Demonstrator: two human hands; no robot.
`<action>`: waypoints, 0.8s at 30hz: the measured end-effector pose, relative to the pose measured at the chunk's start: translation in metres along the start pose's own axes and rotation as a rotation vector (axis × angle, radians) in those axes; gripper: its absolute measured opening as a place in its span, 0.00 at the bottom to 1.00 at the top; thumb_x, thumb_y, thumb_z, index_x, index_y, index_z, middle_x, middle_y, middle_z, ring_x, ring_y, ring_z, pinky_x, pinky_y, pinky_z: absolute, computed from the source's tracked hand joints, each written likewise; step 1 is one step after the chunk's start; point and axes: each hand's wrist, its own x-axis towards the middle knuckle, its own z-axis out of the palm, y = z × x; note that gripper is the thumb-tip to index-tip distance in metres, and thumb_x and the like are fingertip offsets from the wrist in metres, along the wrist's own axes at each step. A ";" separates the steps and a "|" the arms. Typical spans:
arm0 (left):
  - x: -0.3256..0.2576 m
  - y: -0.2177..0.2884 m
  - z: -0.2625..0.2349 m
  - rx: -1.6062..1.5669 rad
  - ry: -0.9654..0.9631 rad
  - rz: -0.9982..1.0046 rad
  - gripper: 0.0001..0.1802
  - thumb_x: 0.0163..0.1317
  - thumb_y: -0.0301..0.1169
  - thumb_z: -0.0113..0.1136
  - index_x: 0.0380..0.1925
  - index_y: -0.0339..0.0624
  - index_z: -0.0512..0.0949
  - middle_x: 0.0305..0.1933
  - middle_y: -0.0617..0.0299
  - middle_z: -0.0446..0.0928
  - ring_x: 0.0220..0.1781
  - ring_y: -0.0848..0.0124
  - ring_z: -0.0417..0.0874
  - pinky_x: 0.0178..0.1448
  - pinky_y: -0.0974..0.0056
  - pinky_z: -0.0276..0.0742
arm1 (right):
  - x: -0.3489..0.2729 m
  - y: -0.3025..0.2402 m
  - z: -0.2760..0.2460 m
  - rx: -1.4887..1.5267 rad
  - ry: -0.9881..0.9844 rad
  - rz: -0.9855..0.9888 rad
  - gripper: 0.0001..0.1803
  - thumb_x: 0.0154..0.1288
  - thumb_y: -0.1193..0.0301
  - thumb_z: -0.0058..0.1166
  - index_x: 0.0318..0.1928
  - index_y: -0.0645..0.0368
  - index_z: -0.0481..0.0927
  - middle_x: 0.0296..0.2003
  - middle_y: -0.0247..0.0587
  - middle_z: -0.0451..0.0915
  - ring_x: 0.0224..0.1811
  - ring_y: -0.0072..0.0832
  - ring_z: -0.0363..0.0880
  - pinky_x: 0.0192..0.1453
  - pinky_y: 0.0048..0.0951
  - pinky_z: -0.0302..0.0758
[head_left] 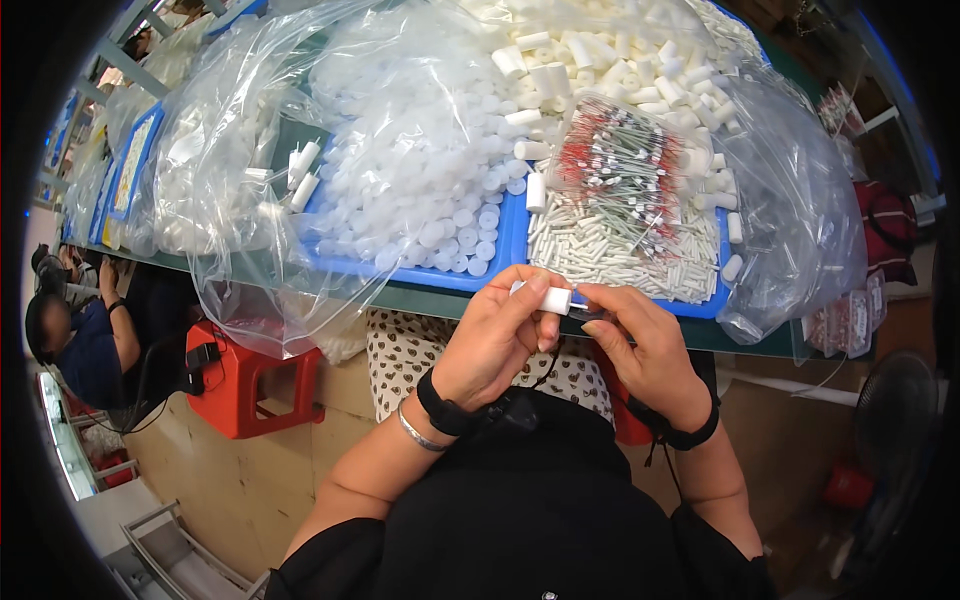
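My left hand [492, 336] is closed around a white plastic cylinder [554, 300], held level above the table's front edge. A thin pale piece [579, 306] sticks out of the cylinder's right end. On that thin piece my right hand [640, 338] pinches with thumb and forefinger; its far tip is hidden by the fingers. Just beyond the hands, small white rods [575, 250] fill a blue tray [521, 235]. A clear box [640, 118] of thin red and grey wire-like pieces rests on the rods. Left of it, translucent discs [420, 200] lie heaped in another blue tray [440, 279].
More white cylinders [600, 65] are piled behind the trays. Clear plastic bags [790, 190] drape both sides. A few white parts [303, 165] lie on the green table [290, 130]. A red stool [250, 380], another person [95, 340] and a fan [895, 410] are around me.
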 end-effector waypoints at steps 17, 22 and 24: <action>0.000 -0.025 0.003 0.400 0.083 0.363 0.09 0.74 0.32 0.52 0.47 0.39 0.70 0.45 0.63 0.74 0.36 0.81 0.75 0.40 0.75 0.73 | -0.010 0.004 0.025 0.105 0.167 0.151 0.16 0.63 0.77 0.62 0.50 0.67 0.75 0.34 0.44 0.81 0.28 0.28 0.79 0.32 0.27 0.74; 0.000 -0.023 -0.004 0.757 -0.119 0.468 0.16 0.70 0.28 0.55 0.56 0.39 0.70 0.54 0.61 0.70 0.52 0.73 0.74 0.59 0.66 0.70 | -0.007 0.009 0.017 0.035 0.022 -0.083 0.15 0.61 0.81 0.59 0.48 0.66 0.75 0.35 0.50 0.80 0.33 0.43 0.82 0.36 0.36 0.78; -0.002 -0.028 -0.003 0.673 -0.204 0.354 0.25 0.66 0.28 0.60 0.62 0.38 0.69 0.62 0.56 0.69 0.65 0.66 0.71 0.70 0.60 0.64 | -0.008 0.008 0.021 0.045 0.013 -0.120 0.13 0.60 0.82 0.57 0.47 0.66 0.75 0.36 0.50 0.80 0.34 0.46 0.82 0.37 0.38 0.78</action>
